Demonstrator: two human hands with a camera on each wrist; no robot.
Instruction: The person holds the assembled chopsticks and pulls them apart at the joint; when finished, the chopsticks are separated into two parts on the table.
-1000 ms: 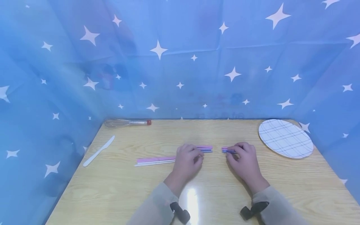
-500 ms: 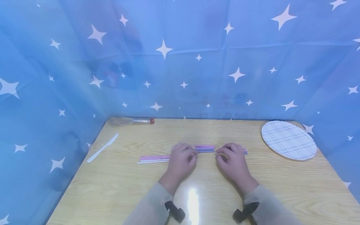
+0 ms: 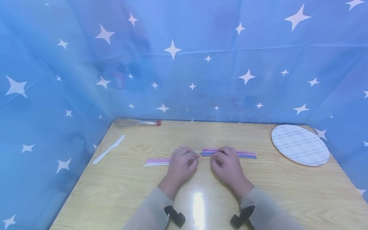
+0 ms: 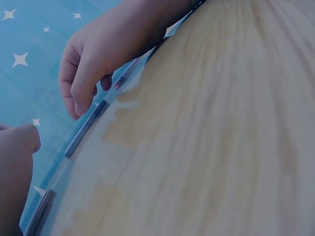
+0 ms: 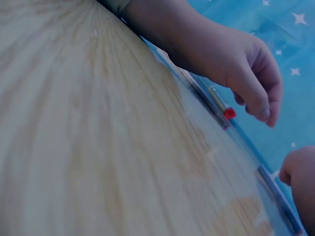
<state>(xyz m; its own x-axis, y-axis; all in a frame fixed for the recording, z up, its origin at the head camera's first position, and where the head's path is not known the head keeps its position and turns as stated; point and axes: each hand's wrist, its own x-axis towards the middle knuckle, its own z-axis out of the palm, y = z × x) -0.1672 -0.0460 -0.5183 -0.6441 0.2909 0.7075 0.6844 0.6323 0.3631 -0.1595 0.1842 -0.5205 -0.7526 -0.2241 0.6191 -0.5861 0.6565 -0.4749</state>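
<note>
Pink and white thin, straw-like sticks (image 3: 156, 162) lie left of my left hand (image 3: 181, 163), their right ends hidden under it in the head view. More sticks in pink, purple and blue (image 3: 246, 155) run sideways beneath my right hand (image 3: 227, 164), showing on both sides of it. In the left wrist view, my right hand (image 4: 98, 61) hangs with loosely bent fingers over the stick row (image 4: 86, 130). The right wrist view has my left hand (image 5: 241, 64) beside its sticks (image 5: 209, 103), with thumb and index close together. Nothing shows in either hand.
A wire whisk (image 3: 137, 122) lies at the back left of the wooden table (image 3: 138, 198). A white plastic knife (image 3: 109, 149) rests near the left edge. At the right is a white checked oval plate (image 3: 300, 145). Star-patterned blue cloth (image 3: 184, 64) surrounds the back and sides.
The head view has turned slightly left. Both hands have moved left along the sticks; my right hand has slid off the right end portion, which now shows more. The sticks look unmoved.
</note>
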